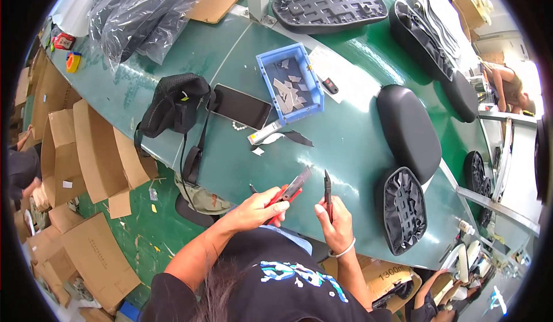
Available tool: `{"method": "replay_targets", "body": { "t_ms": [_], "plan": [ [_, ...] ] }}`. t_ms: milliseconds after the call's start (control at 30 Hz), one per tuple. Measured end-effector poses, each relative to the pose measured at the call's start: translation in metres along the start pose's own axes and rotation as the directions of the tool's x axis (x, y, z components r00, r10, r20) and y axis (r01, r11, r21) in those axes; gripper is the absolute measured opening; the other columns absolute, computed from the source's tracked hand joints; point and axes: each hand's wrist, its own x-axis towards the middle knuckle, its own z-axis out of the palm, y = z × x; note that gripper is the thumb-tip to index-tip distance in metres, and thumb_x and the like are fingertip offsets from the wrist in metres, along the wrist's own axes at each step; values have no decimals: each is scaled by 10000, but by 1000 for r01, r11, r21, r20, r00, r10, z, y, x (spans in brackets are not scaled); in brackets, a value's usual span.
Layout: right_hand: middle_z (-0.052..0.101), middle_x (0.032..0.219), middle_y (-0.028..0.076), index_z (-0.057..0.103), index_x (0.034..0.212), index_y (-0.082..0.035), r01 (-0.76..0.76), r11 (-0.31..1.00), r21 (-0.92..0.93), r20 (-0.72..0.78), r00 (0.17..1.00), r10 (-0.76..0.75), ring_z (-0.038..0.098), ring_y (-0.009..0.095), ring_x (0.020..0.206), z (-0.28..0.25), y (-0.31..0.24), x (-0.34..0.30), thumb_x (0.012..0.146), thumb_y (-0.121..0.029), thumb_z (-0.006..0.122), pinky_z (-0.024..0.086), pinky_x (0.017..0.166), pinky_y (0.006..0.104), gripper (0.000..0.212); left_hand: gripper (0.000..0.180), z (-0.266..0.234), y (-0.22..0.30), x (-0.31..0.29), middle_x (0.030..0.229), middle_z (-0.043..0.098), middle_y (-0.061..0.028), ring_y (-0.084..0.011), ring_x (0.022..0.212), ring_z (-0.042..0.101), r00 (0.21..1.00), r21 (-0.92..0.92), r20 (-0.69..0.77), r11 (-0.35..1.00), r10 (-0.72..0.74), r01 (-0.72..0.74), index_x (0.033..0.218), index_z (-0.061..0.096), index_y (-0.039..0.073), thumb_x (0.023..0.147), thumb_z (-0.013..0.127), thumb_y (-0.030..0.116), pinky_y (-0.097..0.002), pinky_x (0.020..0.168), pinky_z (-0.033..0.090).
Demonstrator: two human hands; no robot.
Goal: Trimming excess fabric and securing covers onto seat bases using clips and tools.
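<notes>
My left hand [262,208] is closed around a red-handled utility knife [296,185], its wide grey blade tilted up and to the right. In my right hand [335,224] is a slim dark pointed tool [328,185], held nearly upright; its exact kind is unclear. The two tools are close together but apart, above the near edge of the green table [242,160]. Beyond them stands a blue plastic bin [315,106] with several pale flat scraps inside. A small white box [265,133] and torn scraps lie before the bin.
A phone [242,106] and a black bag [173,104] lie to the left. Black seat cushions [409,129] and an upturned seat [401,211] are on the right. Plastic-wrapped parts [150,16] lie far left; cardboard boxes [95,149] crowd the floor. Other people are nearby.
</notes>
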Motion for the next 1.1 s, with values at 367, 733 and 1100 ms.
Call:
{"method": "replay_targets", "body": {
  "t_ms": [367,733,1100],
  "plan": [
    [569,868,169,543,912,25,266,921,-285,6,961,-275,577,334,763,11,-14,-14,842,-68,638,473,660,384,150,370,5,10,-13,789,582,-19,-100,680,580,999,38,47,999,-13,11,1141,533,43,954,537,362,-256,622,473],
    [429,738,20,444,826,-37,-556,414,720,544,824,159,381,110,581,6,-23,-3,682,9,512,322,515,264,166,425,0,-2,-15,765,564,-8,-86,641,570,999,-93,37,995,-28,31,1231,508,75,953,532,395,-236,571,466],
    [553,1130,121,474,970,-54,-227,793,566,312,949,49,580,221,1071,23,-4,157,859,-131,581,439,892,332,172,536,-9,-10,11,833,559,-43,-105,649,577,985,-251,-156,968,-73,32,1342,457,105,933,544,442,-261,593,522]
  ]
}}
